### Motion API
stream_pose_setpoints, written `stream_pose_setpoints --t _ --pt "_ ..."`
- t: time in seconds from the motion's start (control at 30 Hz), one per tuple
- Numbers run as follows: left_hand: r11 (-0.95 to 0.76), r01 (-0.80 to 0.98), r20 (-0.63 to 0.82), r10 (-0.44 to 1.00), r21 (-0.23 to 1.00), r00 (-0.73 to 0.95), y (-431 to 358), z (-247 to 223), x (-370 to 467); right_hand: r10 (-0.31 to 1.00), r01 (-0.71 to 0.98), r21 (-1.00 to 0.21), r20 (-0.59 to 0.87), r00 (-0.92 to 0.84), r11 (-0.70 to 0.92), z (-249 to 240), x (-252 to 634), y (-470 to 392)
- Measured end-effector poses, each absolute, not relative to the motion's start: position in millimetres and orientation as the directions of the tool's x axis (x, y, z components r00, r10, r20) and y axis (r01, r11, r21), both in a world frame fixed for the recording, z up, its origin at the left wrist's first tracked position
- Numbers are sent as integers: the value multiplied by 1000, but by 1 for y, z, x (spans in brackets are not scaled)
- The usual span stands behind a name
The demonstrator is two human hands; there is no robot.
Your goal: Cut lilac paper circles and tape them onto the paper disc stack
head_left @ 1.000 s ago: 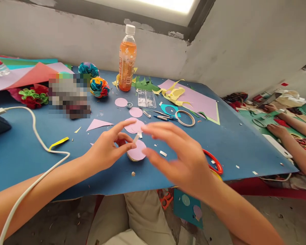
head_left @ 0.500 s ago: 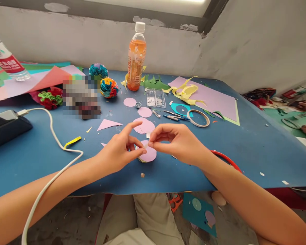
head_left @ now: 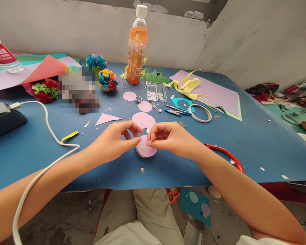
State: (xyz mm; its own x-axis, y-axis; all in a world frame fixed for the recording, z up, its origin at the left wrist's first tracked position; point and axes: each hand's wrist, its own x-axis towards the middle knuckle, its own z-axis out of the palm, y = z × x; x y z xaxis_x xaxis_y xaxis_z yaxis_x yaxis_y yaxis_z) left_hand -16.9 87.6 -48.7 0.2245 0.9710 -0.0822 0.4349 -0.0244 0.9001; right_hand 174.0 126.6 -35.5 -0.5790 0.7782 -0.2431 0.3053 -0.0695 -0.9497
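My left hand (head_left: pixel 114 137) is over the table with thumb and fingers curved but apart, and nothing shows between them. Just across from it, my right hand (head_left: pixel 172 137) is closed in a pinch; whatever it may hold is too small or hidden to name. Below both sets of fingertips lies a stack of round paper discs (head_left: pixel 144 149), with a lilac disc on top and paler edges underneath. Several more lilac paper circles (head_left: pixel 140 119) lie behind the hands, some overlapping. A small white piece (head_left: pixel 148 130) sits beside the right fingers.
An orange drink bottle (head_left: pixel 136 58) stands behind a clear plastic case (head_left: pixel 156 92). To the right are a tape roll (head_left: pixel 200 113), pens (head_left: pixel 177 111) and a red curved handle (head_left: pixel 226 154). A white cable (head_left: pixel 48 119) crosses my left forearm. Paper flowers (head_left: pixel 107 80) sit back left.
My hands were close together at a small whitish piece; now the left fingers have parted and drawn away from the right pinch. The view has tilted slightly downward.
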Motion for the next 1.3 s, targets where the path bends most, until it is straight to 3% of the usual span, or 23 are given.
stream_pose_setpoints --t 0.2,0.43,0.67,0.87,0.97,1.13,1.3 --pt "5 449 -140 953 894 269 85 -49 -14 775 290 -951 -261 -576 -106 -33 175 128" --pt "-8 457 -136 950 890 281 84 -52 -13 761 328 -944 -235 -604 -32 -39 177 131" --pt "-52 493 -103 953 869 284 83 -55 -11 778 431 -872 -100 -620 231 -44 175 127" --pt "-81 458 -66 953 885 296 85 -68 -8 771 516 -690 97 -629 507 -45 171 124" --pt "-34 399 -95 949 916 299 85 -72 -7 797 567 -658 85 -597 495 -50 172 128" --pt "49 335 -151 946 941 286 86 -73 -6 804 559 -743 -46 -592 369 -54 175 136" --pt "70 353 -157 962 933 224 89 -77 0 798 594 -689 -36 -601 416 -49 174 133"
